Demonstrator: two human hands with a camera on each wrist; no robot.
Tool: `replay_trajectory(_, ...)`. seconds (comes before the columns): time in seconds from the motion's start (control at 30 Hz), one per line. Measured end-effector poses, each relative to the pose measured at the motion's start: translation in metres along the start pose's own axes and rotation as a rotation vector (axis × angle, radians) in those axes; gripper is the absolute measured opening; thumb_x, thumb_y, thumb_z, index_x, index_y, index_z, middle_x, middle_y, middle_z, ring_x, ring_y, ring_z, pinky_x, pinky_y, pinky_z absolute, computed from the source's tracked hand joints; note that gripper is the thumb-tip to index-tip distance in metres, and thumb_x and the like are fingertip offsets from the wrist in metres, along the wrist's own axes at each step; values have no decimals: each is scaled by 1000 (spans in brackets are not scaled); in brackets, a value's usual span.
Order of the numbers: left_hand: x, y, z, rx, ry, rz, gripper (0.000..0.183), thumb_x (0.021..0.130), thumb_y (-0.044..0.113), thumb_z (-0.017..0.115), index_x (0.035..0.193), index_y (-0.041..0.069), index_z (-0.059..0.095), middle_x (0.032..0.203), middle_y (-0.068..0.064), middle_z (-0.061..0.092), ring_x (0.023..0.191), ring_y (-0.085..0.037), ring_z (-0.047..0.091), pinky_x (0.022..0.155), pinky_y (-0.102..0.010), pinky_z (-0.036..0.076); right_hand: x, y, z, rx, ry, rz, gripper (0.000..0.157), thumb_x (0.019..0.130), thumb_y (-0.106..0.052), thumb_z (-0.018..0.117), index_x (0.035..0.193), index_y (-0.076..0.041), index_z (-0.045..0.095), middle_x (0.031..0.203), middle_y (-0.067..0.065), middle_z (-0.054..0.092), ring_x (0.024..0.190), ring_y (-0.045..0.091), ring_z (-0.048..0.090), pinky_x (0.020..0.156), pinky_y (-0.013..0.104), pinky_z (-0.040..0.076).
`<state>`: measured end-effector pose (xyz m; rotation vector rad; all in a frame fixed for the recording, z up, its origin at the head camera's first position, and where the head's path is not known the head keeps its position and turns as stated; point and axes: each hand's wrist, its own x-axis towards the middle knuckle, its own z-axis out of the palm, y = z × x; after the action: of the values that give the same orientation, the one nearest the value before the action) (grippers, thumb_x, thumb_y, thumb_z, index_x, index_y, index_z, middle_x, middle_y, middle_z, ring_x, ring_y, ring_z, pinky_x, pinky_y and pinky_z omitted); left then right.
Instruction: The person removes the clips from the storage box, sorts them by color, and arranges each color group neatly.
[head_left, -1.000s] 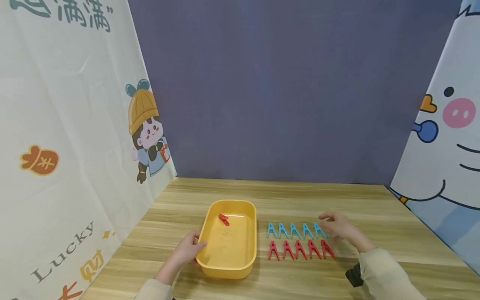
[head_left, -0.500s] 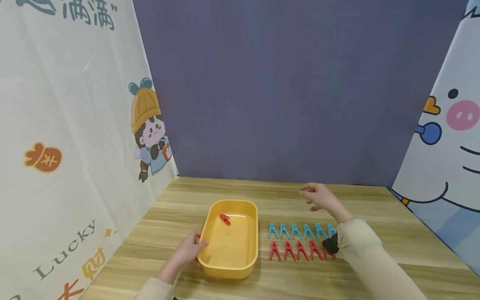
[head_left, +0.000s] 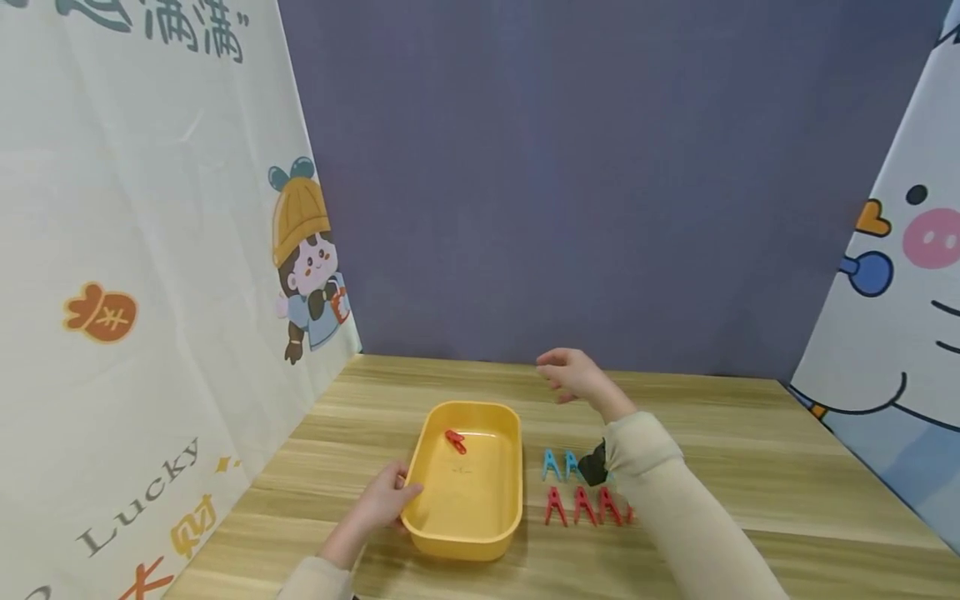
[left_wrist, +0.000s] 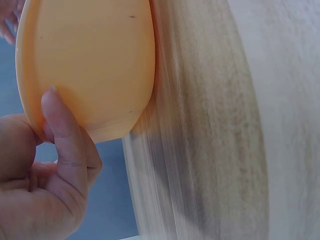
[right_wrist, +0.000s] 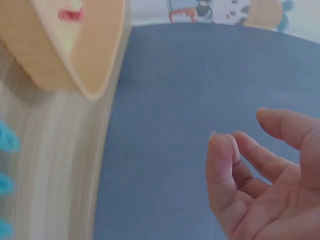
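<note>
My left hand (head_left: 385, 497) grips the near left rim of a yellow plastic basin (head_left: 462, 542), thumb inside and fingers under the outer wall in the left wrist view. A red clothespin (head_left: 455, 441) lies toward the far end of the basin. Up in the air beyond the rows of clothespins is my right hand (head_left: 581, 379), its fingers loosely bent and the thumb apart from them; nothing is held (right_wrist: 265, 185). Below it stand a row of blue clothespins (head_left: 551, 463) and a nearer row of red clothespins (head_left: 555, 506), partly hidden by my right sleeve.
The wooden table (head_left: 420, 379) ends at a dark purple-grey backdrop (head_left: 562, 208). White printed curtains (head_left: 195, 275) flank it on both sides. A dark wrist device (head_left: 594, 464) sits at my right cuff.
My right hand has lifted from the right end of the clothespin rows and swung left and away, toward the basin. My left hand keeps its grip on the basin.
</note>
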<state>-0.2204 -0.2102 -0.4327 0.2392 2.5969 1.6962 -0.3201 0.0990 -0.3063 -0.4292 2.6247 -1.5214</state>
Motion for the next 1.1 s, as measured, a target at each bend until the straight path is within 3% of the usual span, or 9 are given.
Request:
replay_trajectory(0.47, 0, 0, 1, 11, 8, 15, 23, 89, 5, 56, 102, -9, 42, 76, -9, 44, 53, -20, 57, 41, -30, 52, 25, -4, 73, 54, -64, 28, 28, 90, -11, 54, 114, 3, 57, 97, 14, 57, 76, 26, 56, 53, 30, 55)
replay_trajectory(0.6, 0, -1, 1, 3, -15, 10, 25, 90, 7, 56, 104, -9, 42, 77, -10, 45, 53, -20, 58, 43, -31, 53, 29, -1, 93, 49, -79, 28, 27, 89, -11, 57, 112, 2, 58, 96, 14, 58, 82, 30, 58, 55, 32, 56)
replay_trajectory(0.77, 0, -2, 0, 5, -18, 16, 26, 90, 7, 56, 104, -10, 43, 77, -10, 45, 53, -19, 58, 43, -33, 53, 33, 1, 111, 97, -83, 22, 27, 90, -9, 56, 112, 6, 57, 100, 19, 58, 90, 39, 57, 55, 33, 56)
replay_trajectory(0.93, 1, -2, 0, 5, -12, 21, 26, 90, 6, 56, 104, -10, 43, 78, -10, 45, 54, -20, 59, 44, -32, 54, 37, 5, 125, 130, -50, 19, 24, 90, -7, 55, 109, 7, 58, 95, 14, 57, 81, 32, 58, 54, 33, 55)
replay_trajectory(1.1, 1, -3, 1, 6, -2, 16, 26, 89, 6, 57, 105, -11, 43, 77, -10, 45, 54, -21, 59, 43, -33, 54, 40, 9, 139, 138, -67, 47, 21, 89, -6, 55, 106, 7, 57, 95, 12, 54, 82, 30, 56, 57, 36, 56)
